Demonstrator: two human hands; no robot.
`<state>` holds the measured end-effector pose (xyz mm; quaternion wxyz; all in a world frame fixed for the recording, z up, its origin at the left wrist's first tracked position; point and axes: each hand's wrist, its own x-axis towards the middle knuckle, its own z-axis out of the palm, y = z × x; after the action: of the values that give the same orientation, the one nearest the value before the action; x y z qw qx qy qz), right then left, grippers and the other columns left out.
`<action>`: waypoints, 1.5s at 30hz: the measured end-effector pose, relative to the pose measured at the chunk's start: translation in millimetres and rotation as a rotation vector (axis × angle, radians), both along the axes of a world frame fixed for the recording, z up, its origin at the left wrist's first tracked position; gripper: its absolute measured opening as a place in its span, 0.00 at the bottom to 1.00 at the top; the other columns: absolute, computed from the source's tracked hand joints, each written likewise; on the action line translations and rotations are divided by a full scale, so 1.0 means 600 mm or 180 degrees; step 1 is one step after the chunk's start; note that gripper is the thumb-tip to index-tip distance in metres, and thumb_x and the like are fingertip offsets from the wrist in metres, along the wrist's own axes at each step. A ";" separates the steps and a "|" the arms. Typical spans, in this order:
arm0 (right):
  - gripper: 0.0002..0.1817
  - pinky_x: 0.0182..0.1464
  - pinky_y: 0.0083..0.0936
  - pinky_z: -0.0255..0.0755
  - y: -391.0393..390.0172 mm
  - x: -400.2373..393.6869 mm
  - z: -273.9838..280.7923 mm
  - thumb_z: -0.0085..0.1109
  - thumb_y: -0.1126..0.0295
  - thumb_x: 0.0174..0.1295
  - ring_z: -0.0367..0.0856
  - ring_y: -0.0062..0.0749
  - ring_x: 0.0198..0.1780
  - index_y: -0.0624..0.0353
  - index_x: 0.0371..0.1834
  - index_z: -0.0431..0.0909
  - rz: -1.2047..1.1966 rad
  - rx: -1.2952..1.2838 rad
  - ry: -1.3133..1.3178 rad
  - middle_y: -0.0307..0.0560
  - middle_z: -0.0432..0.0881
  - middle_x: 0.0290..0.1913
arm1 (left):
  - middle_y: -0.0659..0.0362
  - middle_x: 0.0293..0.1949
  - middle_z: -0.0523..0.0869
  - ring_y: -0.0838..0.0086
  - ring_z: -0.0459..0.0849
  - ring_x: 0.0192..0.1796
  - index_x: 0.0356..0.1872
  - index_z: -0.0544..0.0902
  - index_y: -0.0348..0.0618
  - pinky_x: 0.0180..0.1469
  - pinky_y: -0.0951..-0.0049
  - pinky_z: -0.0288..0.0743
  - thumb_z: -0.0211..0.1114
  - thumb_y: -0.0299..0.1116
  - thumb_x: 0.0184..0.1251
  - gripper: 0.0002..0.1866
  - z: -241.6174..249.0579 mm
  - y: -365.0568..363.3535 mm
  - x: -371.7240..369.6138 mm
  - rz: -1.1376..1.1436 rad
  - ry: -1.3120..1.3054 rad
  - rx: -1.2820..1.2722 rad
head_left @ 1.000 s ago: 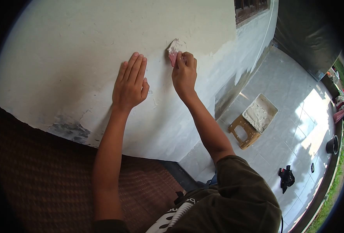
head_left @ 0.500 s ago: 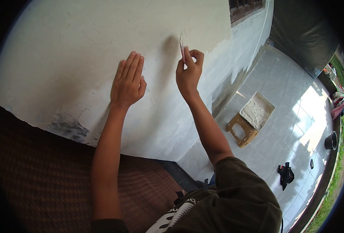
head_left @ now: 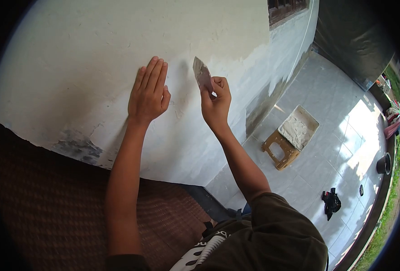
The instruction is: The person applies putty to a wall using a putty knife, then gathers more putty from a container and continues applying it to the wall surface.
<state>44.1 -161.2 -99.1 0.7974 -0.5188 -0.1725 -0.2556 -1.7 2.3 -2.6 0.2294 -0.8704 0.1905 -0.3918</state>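
Observation:
My left hand [head_left: 148, 95] lies flat against the wall [head_left: 105, 40], its fingers stretched upward. To the right, my right hand [head_left: 216, 101] grips a putty knife [head_left: 202, 76], thumb and fingers pinching its reddish-brown part. Pale putty smears the upper part of the blade, which points up and a little left, close to the wall. Around both hands the wall shows off-white coating above and a bluish-white, patchy surface below. Dark peeled patches [head_left: 79, 147] mark its lower left.
A tray of white putty [head_left: 299, 128] rests on a tan plastic stool [head_left: 279, 151] on the tiled floor. Further right are a black bag [head_left: 331, 203] and a dark bucket [head_left: 383, 163]. A brown woven surface [head_left: 51, 198] fills the lower left; a window [head_left: 287, 10] is at the top.
My right hand has come down slightly and turned, so the putty knife now shows its broad face instead of its edge. My left hand has stayed on the wall.

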 end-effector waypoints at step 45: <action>0.23 0.33 0.33 0.78 0.072 0.070 0.034 0.60 0.85 0.51 0.74 0.45 0.48 0.71 0.54 0.77 -0.1789 -0.1755 0.0277 0.50 0.73 0.47 | 0.50 0.72 0.72 0.63 0.65 0.78 0.70 0.70 0.32 0.80 0.55 0.50 0.52 0.30 0.65 0.31 -0.002 -0.005 0.001 0.0083 -0.0018 -0.0036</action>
<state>86.0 -117.9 -78.8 0.5337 -0.7508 -0.0519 -0.3857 -1.1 -0.7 -3.8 0.2302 -0.8730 0.1763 -0.3923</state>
